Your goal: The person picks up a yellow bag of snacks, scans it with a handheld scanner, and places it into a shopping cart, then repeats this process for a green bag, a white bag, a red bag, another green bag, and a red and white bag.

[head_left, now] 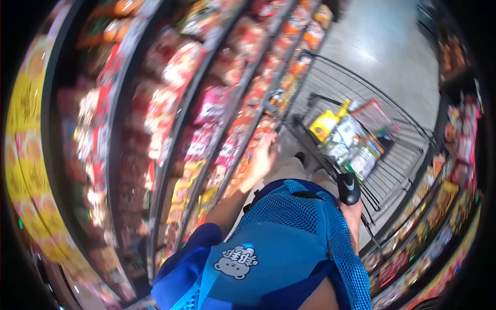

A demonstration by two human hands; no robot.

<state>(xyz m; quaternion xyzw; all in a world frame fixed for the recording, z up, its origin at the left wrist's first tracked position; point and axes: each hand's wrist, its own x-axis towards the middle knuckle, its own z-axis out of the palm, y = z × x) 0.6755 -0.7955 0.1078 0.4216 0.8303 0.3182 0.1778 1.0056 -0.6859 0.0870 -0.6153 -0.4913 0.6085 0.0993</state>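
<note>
A metal wire shopping cart (pixel 361 64) stands in front of me, tilted in the view. My right hand (pixel 352 213) is wrapped round the cart handle (pixel 349 190) near its dark rounded end, and the fingers are partly hidden. Out to the left, my left hand (pixel 264 155) hangs near the lower shelf packets (pixel 243 165), blurred, with fingers loosely apart and nothing visible in it. Inside the cart lie a yellow container (pixel 324 124), a clear pack with a red edge (pixel 373 116) and a green-and-white packet (pixel 364 157).
Long shelves of red, pink and yellow packets (pixel 175 67) run along the left, with yellow boxes (pixel 28 103) at the far side. More packed shelves (pixel 413 237) line the right. Grey floor (pixel 380 31) stretches ahead. A blue mesh vest (pixel 279 243) covers my front.
</note>
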